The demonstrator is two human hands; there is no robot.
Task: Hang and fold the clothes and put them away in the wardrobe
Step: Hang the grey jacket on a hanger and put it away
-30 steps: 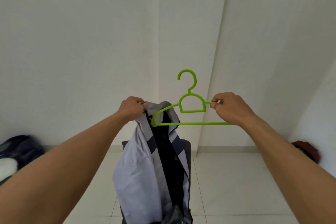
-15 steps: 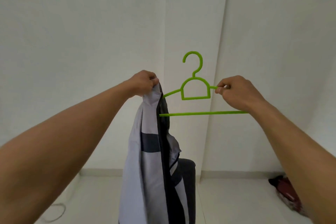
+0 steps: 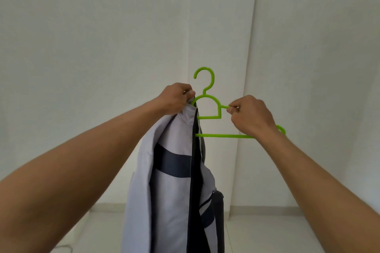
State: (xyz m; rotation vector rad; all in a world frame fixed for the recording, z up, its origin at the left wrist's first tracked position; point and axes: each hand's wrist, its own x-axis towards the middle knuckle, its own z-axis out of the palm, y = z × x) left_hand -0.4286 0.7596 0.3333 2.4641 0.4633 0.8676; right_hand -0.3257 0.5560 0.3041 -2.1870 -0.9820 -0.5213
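jacket [image 3: 168,181] collar is gripped by curled left hand [image 3: 174,97] over hanger's [image 3: 208,107] left end | hanger's right shoulder is pinched by right hand [image 3: 249,116]

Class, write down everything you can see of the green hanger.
The green hanger looks like thin moulded plastic: hook on top, half-round loop beneath, sloping shoulders, straight bottom bar. It is upright in the air before a white wall. The right hand pinches its right shoulder; the left hand holds a grey jacket over its left end, which is hidden.
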